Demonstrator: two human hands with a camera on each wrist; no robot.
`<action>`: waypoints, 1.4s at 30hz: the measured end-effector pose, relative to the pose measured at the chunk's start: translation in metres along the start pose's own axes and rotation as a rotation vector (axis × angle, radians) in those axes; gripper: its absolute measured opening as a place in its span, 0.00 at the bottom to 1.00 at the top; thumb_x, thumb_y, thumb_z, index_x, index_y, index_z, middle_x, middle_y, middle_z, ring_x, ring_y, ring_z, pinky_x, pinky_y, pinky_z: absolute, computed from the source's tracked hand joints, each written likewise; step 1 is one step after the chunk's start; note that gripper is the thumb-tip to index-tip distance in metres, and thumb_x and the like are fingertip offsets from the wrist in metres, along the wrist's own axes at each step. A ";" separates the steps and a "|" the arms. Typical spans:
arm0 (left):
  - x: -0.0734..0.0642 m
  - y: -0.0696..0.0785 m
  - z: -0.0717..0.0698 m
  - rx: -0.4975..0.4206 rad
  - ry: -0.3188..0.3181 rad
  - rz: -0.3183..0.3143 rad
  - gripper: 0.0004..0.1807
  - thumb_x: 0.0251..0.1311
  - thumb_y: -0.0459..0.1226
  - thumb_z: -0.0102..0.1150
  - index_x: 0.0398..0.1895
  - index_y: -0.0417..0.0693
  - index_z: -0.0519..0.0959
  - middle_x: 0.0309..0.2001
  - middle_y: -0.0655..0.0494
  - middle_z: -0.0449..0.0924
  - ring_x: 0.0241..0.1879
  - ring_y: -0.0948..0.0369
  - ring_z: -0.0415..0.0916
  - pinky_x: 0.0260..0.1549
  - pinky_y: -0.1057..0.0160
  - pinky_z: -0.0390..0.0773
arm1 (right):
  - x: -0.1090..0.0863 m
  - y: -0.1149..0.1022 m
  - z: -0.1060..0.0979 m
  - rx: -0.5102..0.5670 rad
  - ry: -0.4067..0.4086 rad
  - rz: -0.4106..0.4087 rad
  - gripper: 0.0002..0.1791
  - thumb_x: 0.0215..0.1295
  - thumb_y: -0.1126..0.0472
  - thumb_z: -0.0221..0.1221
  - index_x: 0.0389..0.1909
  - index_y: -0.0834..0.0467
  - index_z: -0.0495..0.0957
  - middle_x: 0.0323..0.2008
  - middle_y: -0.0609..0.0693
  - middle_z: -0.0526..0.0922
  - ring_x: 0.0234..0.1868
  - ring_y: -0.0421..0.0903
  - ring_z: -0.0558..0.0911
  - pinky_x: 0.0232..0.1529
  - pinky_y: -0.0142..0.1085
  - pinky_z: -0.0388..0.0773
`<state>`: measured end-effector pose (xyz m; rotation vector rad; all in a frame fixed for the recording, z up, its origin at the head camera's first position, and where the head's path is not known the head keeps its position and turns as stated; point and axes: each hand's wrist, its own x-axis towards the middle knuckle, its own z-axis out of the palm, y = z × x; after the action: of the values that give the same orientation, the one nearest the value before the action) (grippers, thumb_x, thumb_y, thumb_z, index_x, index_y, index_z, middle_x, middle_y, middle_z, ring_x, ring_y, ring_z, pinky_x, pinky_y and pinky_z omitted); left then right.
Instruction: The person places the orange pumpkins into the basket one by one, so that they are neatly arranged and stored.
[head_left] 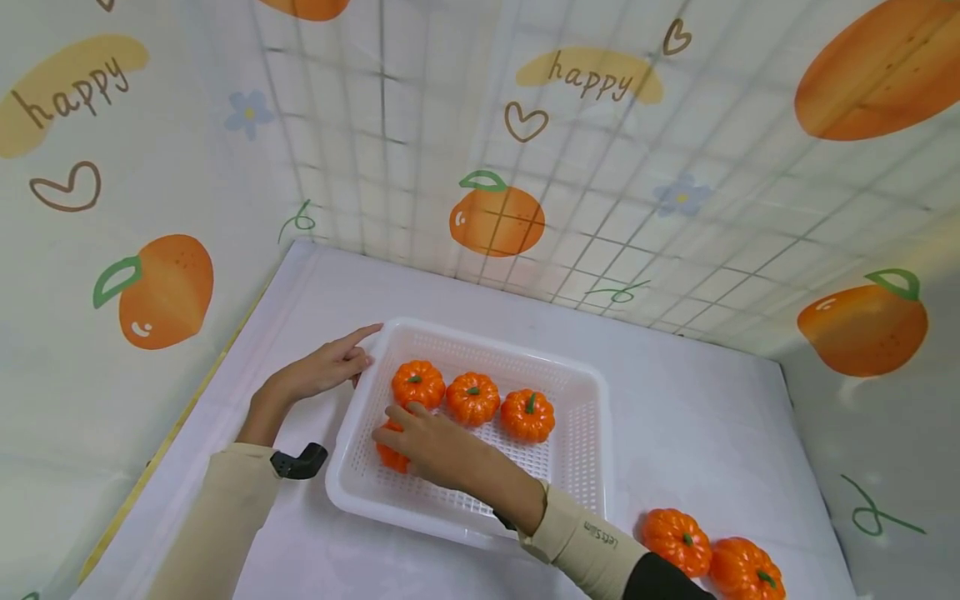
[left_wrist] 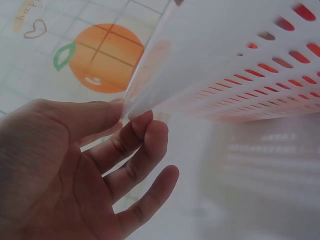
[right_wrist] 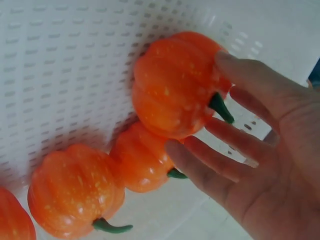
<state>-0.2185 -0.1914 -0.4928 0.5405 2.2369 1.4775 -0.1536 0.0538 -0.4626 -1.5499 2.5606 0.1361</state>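
At its upper left corner, my left hand point(head_left: 322, 368) holds the rim of a white perforated plastic basket point(head_left: 480, 533). Thumb and fingertips meet at the rim in the left wrist view, the other fingers below it. My right hand point(head_left: 442, 446) reaches into the basket and grips a small orange toy pumpkin point(right_wrist: 175, 82) with a green stem, thumb on one side and fingers on the other. Beyond it, a row holds a left pumpkin point(head_left: 417, 384), a middle pumpkin point(head_left: 472, 399) and a right pumpkin point(head_left: 528, 416).
Outside the basket, at the lower right, two more pumpkins point(head_left: 677, 540) sit side by side on the white tabletop point(head_left: 675, 400). Patterned cloth walls point(head_left: 420, 167) with printed oranges rise behind and on both sides. A black strap point(head_left: 300, 462) is on the left wrist.
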 end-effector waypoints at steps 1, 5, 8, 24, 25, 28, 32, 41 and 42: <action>0.000 0.000 0.000 -0.001 -0.001 0.004 0.32 0.78 0.38 0.44 0.79 0.42 0.48 0.33 0.50 0.79 0.35 0.54 0.75 0.55 0.45 0.65 | -0.001 0.000 -0.003 0.013 0.000 0.004 0.30 0.59 0.58 0.71 0.62 0.45 0.74 0.59 0.51 0.73 0.55 0.49 0.75 0.44 0.34 0.81; 0.000 0.000 0.000 -0.004 -0.004 0.009 0.32 0.78 0.38 0.44 0.79 0.43 0.48 0.33 0.51 0.78 0.36 0.55 0.75 0.55 0.46 0.65 | -0.005 0.005 -0.013 0.062 0.015 0.033 0.30 0.60 0.61 0.70 0.63 0.47 0.74 0.59 0.53 0.74 0.54 0.50 0.76 0.47 0.35 0.80; 0.000 0.000 0.000 -0.010 -0.004 0.004 0.32 0.78 0.38 0.44 0.79 0.43 0.48 0.32 0.51 0.78 0.36 0.54 0.75 0.55 0.46 0.64 | -0.011 0.011 -0.020 0.097 0.040 0.060 0.30 0.61 0.63 0.69 0.64 0.48 0.73 0.59 0.54 0.74 0.55 0.50 0.75 0.49 0.37 0.79; 0.000 0.000 0.001 -0.015 0.014 -0.025 0.32 0.78 0.38 0.44 0.79 0.43 0.48 0.35 0.49 0.80 0.36 0.55 0.76 0.57 0.43 0.65 | -0.071 0.042 -0.035 0.216 0.184 0.260 0.32 0.57 0.60 0.73 0.63 0.46 0.74 0.62 0.52 0.72 0.62 0.53 0.72 0.53 0.48 0.77; 0.000 0.000 0.001 -0.016 0.015 -0.026 0.32 0.78 0.38 0.44 0.79 0.44 0.48 0.36 0.49 0.80 0.36 0.55 0.76 0.57 0.43 0.65 | -0.077 0.045 -0.035 0.223 0.199 0.281 0.33 0.57 0.59 0.73 0.63 0.46 0.74 0.63 0.52 0.72 0.62 0.54 0.73 0.53 0.49 0.77; 0.000 0.000 0.001 -0.015 0.012 -0.019 0.32 0.78 0.38 0.44 0.79 0.43 0.48 0.36 0.49 0.80 0.36 0.55 0.76 0.56 0.44 0.66 | -0.095 0.052 -0.036 0.247 0.231 0.355 0.34 0.57 0.59 0.73 0.65 0.48 0.73 0.64 0.55 0.71 0.63 0.57 0.73 0.54 0.52 0.76; 0.000 0.000 0.002 -0.013 0.007 -0.015 0.32 0.78 0.37 0.44 0.79 0.42 0.48 0.37 0.49 0.80 0.36 0.55 0.76 0.55 0.46 0.67 | -0.123 0.063 -0.035 0.273 0.240 0.460 0.36 0.57 0.58 0.73 0.66 0.51 0.72 0.67 0.59 0.69 0.64 0.61 0.70 0.55 0.57 0.74; -0.001 0.000 0.003 -0.016 0.018 -0.034 0.33 0.78 0.39 0.44 0.79 0.44 0.48 0.37 0.49 0.79 0.37 0.55 0.75 0.59 0.39 0.63 | -0.185 0.079 -0.028 0.296 0.206 0.716 0.39 0.57 0.60 0.72 0.70 0.50 0.68 0.69 0.62 0.64 0.65 0.66 0.66 0.50 0.66 0.72; -0.001 0.000 0.003 -0.015 0.018 -0.034 0.33 0.78 0.39 0.44 0.80 0.44 0.48 0.37 0.49 0.79 0.37 0.55 0.75 0.59 0.39 0.63 | -0.191 0.080 -0.028 0.304 0.209 0.746 0.39 0.57 0.60 0.72 0.70 0.50 0.68 0.69 0.63 0.63 0.65 0.67 0.66 0.49 0.67 0.72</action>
<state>-0.2163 -0.1892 -0.4942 0.4841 2.2362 1.4862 -0.1395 0.2540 -0.4026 -0.4811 3.0055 -0.3383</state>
